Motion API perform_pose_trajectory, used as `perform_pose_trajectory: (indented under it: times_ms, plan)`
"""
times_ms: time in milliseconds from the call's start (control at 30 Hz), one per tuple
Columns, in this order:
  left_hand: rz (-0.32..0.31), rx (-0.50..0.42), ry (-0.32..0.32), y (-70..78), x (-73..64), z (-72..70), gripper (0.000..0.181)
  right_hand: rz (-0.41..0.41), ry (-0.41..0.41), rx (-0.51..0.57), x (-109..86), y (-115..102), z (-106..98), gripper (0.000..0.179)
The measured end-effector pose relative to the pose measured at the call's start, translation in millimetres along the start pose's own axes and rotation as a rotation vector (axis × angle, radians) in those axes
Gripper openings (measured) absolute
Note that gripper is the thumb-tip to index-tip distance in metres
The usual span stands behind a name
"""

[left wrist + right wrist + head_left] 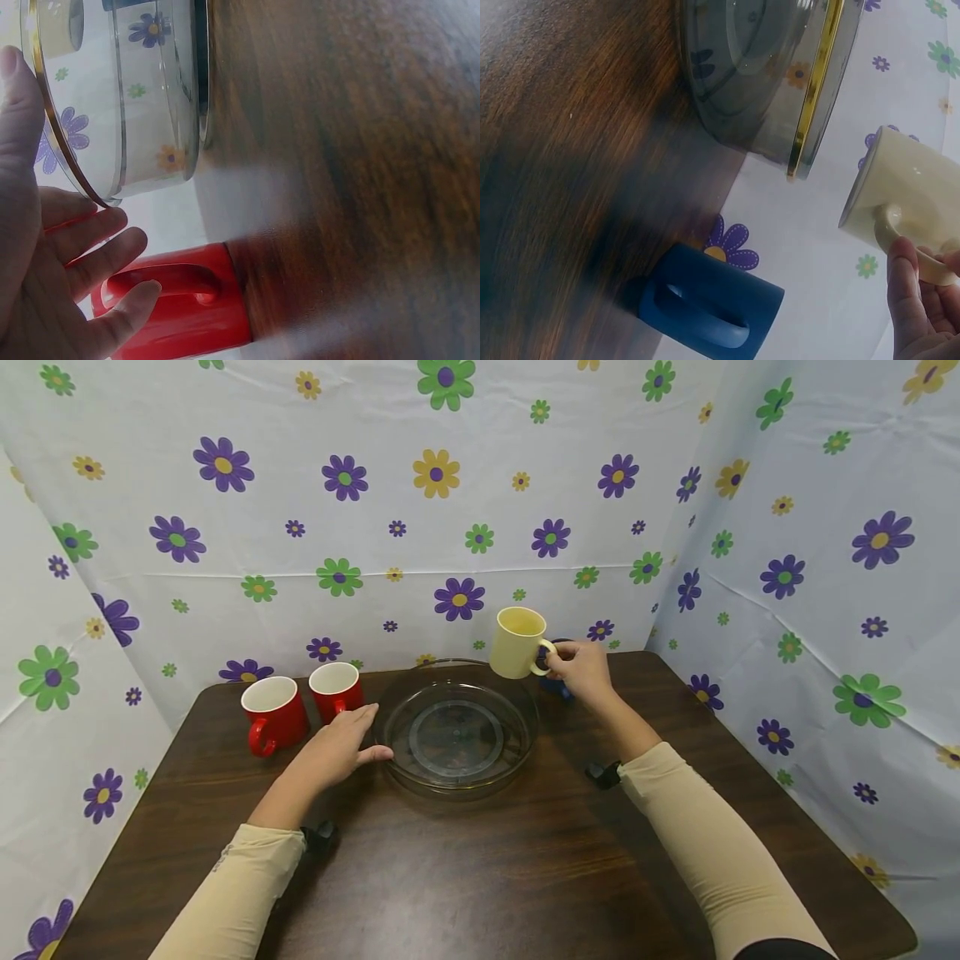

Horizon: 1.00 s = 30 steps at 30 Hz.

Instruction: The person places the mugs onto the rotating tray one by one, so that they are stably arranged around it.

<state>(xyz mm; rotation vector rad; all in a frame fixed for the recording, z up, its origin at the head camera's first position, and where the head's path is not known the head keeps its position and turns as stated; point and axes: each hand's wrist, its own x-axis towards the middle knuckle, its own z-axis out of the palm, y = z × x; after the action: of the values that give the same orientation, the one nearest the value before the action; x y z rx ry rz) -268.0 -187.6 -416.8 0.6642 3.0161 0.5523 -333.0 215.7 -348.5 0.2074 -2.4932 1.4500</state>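
Note:
My right hand (585, 672) pinches the handle of a pale yellow mug (516, 647), which is held upright in the air over the back right rim of a round tinted glass bowl (456, 739). At the bowl's left side, my left hand (333, 747) is spread, its fingers near or at the rim and its thumb towards the near side. Behind the left fingers stands a red mug (330, 681) with a white inside. Below the yellow mug, a dark blue mug (712, 304) stands on the table, mostly hidden by my right hand in the head view.
Another red mug (279, 718), handle towards me, stands at the left on the dark wooden table (465, 877). A white flowered cloth (420, 527) hangs behind the table and along both sides.

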Motion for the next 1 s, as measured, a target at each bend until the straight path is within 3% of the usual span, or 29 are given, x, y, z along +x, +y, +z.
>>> perform_pose_trajectory:
  times_ms: [733, 1000]
  plan:
    - [-0.005, -0.01, 0.005, 1.1, -0.6, 0.2, 0.086, 0.006, -0.019, -0.013, 4.4, 1, 20, 0.025]
    - [-0.004, -0.01, 0.004, -0.4, -0.1, 0.2, 0.089, -0.018, -0.028, -0.101, 7.6, 1, 32, 0.026]
